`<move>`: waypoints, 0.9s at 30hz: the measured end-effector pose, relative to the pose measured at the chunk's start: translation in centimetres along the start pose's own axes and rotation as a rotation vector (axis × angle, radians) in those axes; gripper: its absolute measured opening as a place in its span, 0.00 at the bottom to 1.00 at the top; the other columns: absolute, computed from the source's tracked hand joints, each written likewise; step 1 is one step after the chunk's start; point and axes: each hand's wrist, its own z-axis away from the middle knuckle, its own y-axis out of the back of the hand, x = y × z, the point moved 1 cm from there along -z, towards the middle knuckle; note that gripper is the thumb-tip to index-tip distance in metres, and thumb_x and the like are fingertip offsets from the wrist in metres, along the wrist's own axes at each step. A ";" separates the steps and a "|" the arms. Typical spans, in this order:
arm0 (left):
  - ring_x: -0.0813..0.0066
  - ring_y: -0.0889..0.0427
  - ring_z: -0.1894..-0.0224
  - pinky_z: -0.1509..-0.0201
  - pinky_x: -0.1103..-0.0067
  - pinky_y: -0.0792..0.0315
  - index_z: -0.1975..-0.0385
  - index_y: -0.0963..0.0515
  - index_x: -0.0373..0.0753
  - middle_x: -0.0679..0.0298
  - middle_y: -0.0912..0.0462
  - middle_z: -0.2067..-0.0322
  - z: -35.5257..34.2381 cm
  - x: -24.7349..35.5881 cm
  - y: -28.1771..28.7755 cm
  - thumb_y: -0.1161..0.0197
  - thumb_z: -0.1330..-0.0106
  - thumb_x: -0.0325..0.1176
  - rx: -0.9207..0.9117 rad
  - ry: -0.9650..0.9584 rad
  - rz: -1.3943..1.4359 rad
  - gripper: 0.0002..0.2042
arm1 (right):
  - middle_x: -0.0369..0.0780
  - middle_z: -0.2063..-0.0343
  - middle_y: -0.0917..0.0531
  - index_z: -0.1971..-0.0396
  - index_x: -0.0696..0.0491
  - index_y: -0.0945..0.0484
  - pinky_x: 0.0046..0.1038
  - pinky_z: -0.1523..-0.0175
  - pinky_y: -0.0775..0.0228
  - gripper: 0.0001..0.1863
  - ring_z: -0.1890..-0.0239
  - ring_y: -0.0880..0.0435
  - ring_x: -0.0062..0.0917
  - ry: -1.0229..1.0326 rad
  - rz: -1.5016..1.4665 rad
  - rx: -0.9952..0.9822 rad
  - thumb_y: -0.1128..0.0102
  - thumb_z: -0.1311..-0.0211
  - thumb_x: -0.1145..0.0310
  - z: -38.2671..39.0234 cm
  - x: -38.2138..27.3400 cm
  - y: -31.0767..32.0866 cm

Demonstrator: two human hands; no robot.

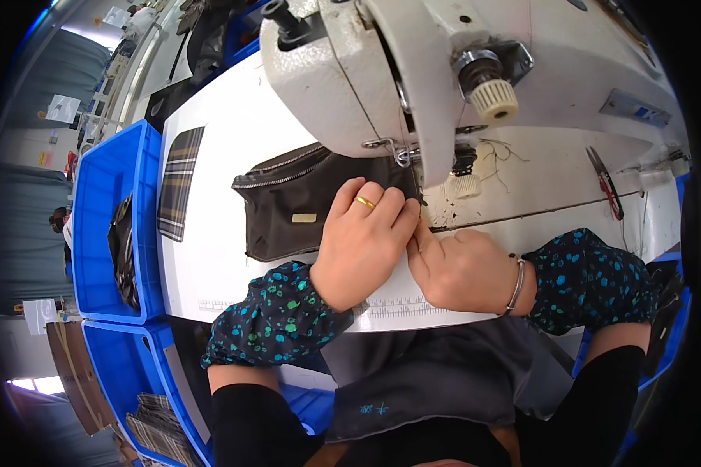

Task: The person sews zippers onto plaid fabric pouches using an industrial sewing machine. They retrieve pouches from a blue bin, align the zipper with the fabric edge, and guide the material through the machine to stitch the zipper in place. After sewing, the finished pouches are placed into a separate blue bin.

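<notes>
A dark brown fabric pouch piece with a metal zipper along its upper edge and a small pale label lies flat on the white table, its far right part under the sewing machine head. My left hand, with a gold ring, rests over the pouch's right side, fingers bent and closed on the fabric near its edge. My right hand is curled beside it, thumb and forefinger pinched together at the pouch's right edge. The two hands meet at the fingertips. What lies between the right fingertips is hidden.
A plaid fabric piece lies left of the pouch. Blue bins holding fabric stand along the table's left side. Red-handled scissors and loose threads lie on the right. A ruler strip runs along the near edge.
</notes>
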 end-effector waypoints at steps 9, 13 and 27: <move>0.67 0.24 0.55 0.39 0.65 0.31 0.61 0.17 0.38 0.65 0.25 0.65 -1.2 -1.7 -1.4 0.38 0.44 0.32 0.054 0.019 -0.036 0.12 | 0.61 0.63 0.13 0.67 0.67 0.15 0.24 0.80 0.32 0.17 0.85 0.21 0.22 -0.049 0.018 0.015 0.39 0.54 0.70 -0.4 1.3 -1.0; 0.66 0.23 0.53 0.37 0.64 0.33 0.60 0.17 0.39 0.66 0.22 0.62 -1.2 -2.4 -1.7 0.38 0.43 0.31 0.049 0.050 -0.014 0.12 | 0.60 0.62 0.13 0.65 0.67 0.15 0.24 0.80 0.31 0.17 0.83 0.20 0.22 -0.062 0.037 -0.003 0.38 0.53 0.70 -0.6 1.9 -1.3; 0.66 0.21 0.51 0.35 0.64 0.31 0.60 0.15 0.41 0.67 0.18 0.62 -0.6 -2.7 -0.1 0.36 0.48 0.31 0.069 -0.020 0.034 0.14 | 0.58 0.58 0.13 0.63 0.65 0.14 0.24 0.78 0.29 0.18 0.83 0.19 0.20 -0.096 -0.033 0.014 0.38 0.51 0.69 -0.2 1.4 -0.9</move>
